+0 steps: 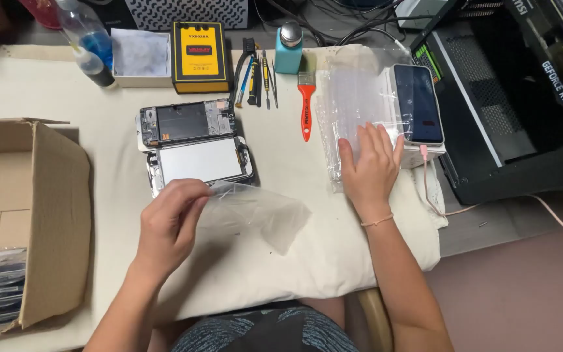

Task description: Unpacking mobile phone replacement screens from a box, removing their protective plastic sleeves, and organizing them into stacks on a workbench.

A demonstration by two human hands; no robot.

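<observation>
My left hand pinches the edge of a clear plastic bag that lies crumpled on the cream cloth. Just beyond that hand lie two opened phone parts: a white-backed screen assembly and a dark frame with its insides showing. My right hand rests flat, fingers spread, on a stack of clear plastic bags. Right of that hand a dark-screened phone sits on a white block with a pink cable plugged in.
A cardboard box stands at the left, with dark flat items inside. At the back are a red-handled brush, several small tools, a yellow and black box, a teal dispenser bottle and squeeze bottles. A black computer case stands on the right.
</observation>
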